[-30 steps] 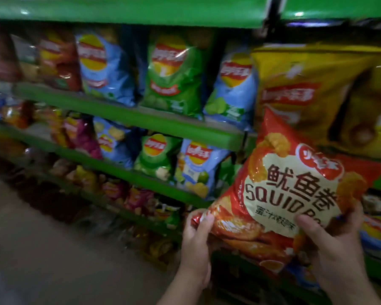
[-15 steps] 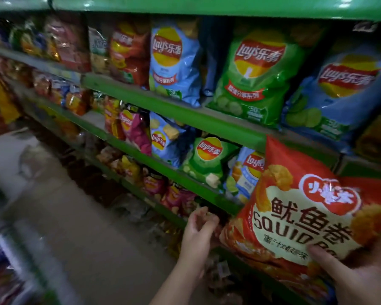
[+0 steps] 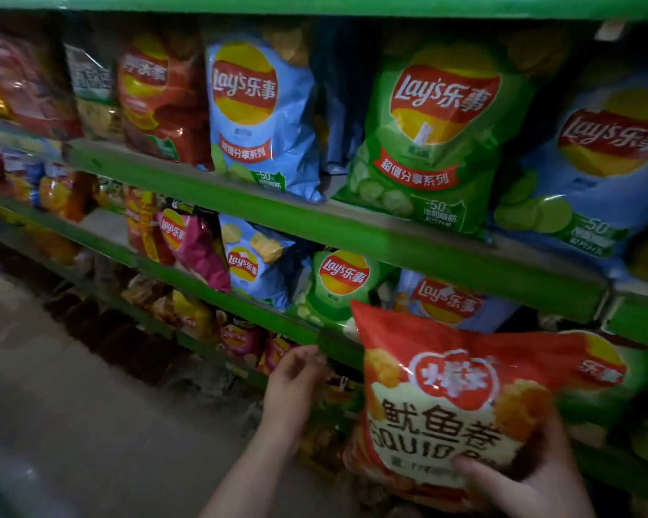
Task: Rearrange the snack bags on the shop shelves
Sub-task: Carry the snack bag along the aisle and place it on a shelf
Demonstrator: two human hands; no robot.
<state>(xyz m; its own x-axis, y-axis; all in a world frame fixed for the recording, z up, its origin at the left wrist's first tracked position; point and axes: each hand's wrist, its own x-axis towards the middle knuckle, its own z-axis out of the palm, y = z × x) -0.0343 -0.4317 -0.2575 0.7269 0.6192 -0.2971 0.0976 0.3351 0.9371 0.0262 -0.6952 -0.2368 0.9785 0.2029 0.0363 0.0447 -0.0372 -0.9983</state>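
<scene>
Step in hand, as judged: a bag has been picked out and is being carried along the shelves for re-shelving. Right hand (image 3: 528,480) clamps the lower edge of the red squid-roll bag (image 3: 453,401), thumb across its front; bag upright, held in front of the green front lip of the middle shelf (image 3: 277,323), not resting on any shelf. Left hand (image 3: 296,379) empty, fingers loosely curled and partly spread, reaching toward the small bags just under that lip; contact cannot be told. Next move likely calls for the left hand to part or shift bags and clear a slot, then the right to slide the bag in upright, face out. Legible: bag reads "鱿鱼卷" and "SQUID", further letters covered by the thumb; round logo blurred. Upper shelf: blue Lay's bag (image 3: 255,117) and green Lay's bag (image 3: 438,132), both "Lay's 乐事", "超值分享系列", "-50". Finer print unreadable.
</scene>
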